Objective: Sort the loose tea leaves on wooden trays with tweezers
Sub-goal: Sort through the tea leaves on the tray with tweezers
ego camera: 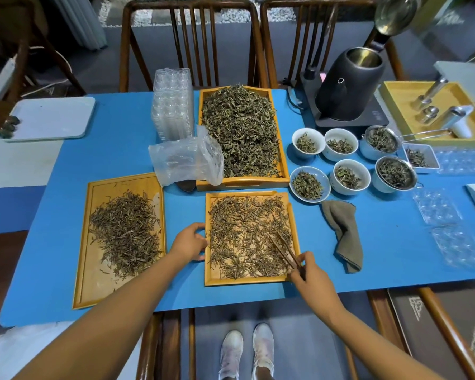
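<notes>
Right hand (pixel 310 272) pinches tweezers (pixel 284 250) over the leaves (pixel 247 237), left hand (pixel 189 241) grips the tray (pixel 211 281) edge; light, brittle leaves probably want gentle mid-leaf nips.

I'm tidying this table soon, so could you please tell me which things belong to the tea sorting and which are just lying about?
In use: tweezers in the right hand; middle tray, held by the left hand; left tray; heaped tray.

Lying about: kettle, grey cloth, plastic bag, white tray, tea cups.
</notes>
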